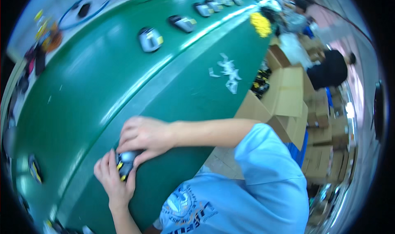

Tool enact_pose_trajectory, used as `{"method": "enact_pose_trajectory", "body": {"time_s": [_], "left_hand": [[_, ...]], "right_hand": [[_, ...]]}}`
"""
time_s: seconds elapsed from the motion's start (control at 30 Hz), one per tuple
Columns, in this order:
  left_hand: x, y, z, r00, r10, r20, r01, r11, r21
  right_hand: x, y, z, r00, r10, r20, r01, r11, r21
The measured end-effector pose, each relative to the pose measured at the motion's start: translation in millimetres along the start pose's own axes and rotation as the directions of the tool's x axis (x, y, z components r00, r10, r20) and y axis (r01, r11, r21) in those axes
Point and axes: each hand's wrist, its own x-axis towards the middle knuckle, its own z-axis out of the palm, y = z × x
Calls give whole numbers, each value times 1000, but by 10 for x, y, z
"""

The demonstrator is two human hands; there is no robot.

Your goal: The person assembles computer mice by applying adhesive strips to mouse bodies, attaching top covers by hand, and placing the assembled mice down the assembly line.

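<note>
A small rounded device in grey and black with yellow parts is held between my two hands, low over the green work surface. My left hand grips its near left side, fingers along one edge and thumb on the other. From above and the right, my right hand closes over the far end, its thumb pressed along the right side. The fingers cover much of the device, and its exact kind cannot be made out.
Similar devices stand along the green conveyor, another at left. Torn white scraps and a yellow pile lie on the bench. An open cardboard box holds black and yellow parts. A person in black is beyond.
</note>
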Motion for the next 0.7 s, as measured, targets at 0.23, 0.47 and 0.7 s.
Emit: {"method": "enact_pose_trajectory", "body": {"time_s": [0.23, 0.47, 0.7], "left_hand": [[64, -5, 54, 999, 52, 5, -51, 997, -60], [86, 23, 26, 999, 39, -5, -39, 996, -76], [53, 16, -17, 999, 37, -10, -38, 999, -37]], "right_hand": [[-142, -53, -62, 993, 107, -54, -113, 986, -124], [-171, -11, -210, 993, 110, 43, -98, 973, -208], [33, -103, -269, 976, 148, 159, -100, 956, -276]]}}
